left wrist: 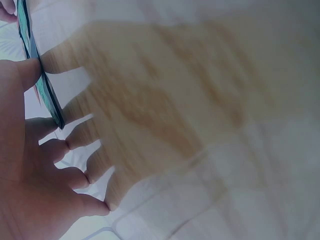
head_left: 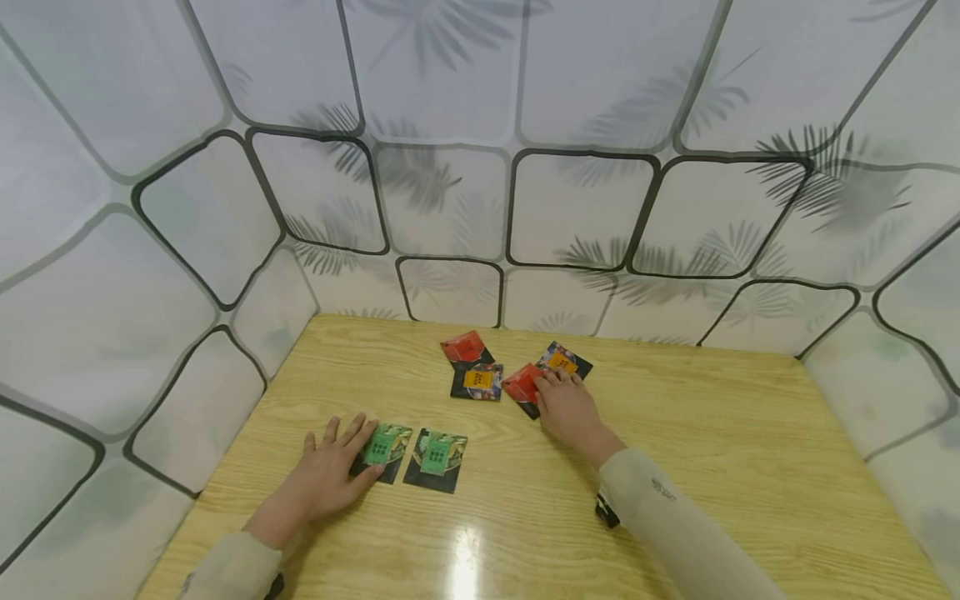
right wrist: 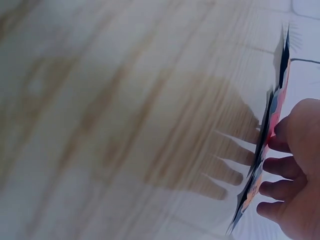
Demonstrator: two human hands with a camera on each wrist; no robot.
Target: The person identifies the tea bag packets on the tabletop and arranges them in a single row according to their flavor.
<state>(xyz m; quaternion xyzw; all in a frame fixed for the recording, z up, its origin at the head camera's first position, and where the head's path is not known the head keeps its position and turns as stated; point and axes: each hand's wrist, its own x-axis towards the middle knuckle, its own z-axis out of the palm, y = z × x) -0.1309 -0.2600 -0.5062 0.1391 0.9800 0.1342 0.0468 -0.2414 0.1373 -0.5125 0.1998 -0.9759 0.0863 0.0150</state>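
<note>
My left hand (head_left: 324, 477) lies with its fingers spread on the table; its thumb and a finger touch a green-and-black flat packet (head_left: 389, 444). Just right of that lies a second green-and-black packet (head_left: 437, 458). Further back, my right hand (head_left: 572, 408) rests its fingertips on a red-and-black packet (head_left: 522, 385) and an orange-labelled packet (head_left: 561, 360), which overlap. In the right wrist view, the thumb and fingers (right wrist: 281, 167) press on the upper faces of these thin packets. Whether they are sachets or cards I cannot tell.
Left of the right hand, another red packet (head_left: 467, 345) is partly overlapped by another orange-labelled packet (head_left: 480, 381). They lie on a wood-grain table (head_left: 720, 433). Patterned fabric walls (head_left: 450, 200) rise at the table's back and both sides. Dark wrist devices show near both sleeves.
</note>
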